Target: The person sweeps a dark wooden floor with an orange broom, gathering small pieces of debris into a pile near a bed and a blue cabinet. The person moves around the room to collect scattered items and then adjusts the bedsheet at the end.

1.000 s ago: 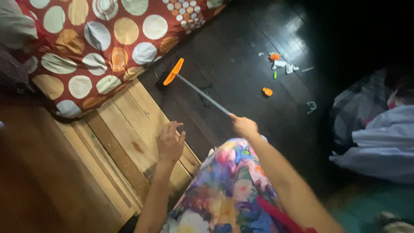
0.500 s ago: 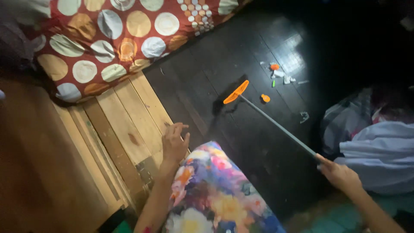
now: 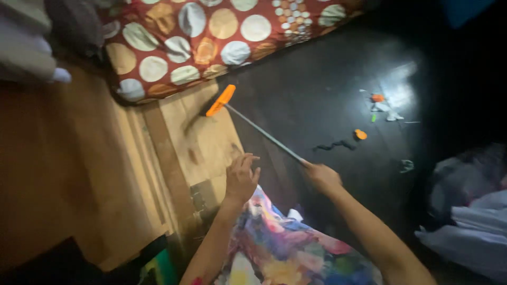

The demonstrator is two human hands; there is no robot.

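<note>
right hand (image 3: 323,177) grips broom (image 3: 248,120) (orange head) over dark floor (image 3: 317,89).

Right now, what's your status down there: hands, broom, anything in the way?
Right hand gripping the broom handle's end. Left hand open, fingers spread over the wooden boards. Orange broom head at the boards' edge, beside the polka-dot bedding. Small litter on the dark floor.

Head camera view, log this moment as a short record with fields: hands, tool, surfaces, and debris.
right hand: grips the end of the broom's grey handle
left hand: open, fingers spread, over the wooden slats, holding nothing
broom: orange head at the slats' edge, near the dotted cover
floor: dark boards
debris: small orange, white and green bits, apart from the broom
</note>
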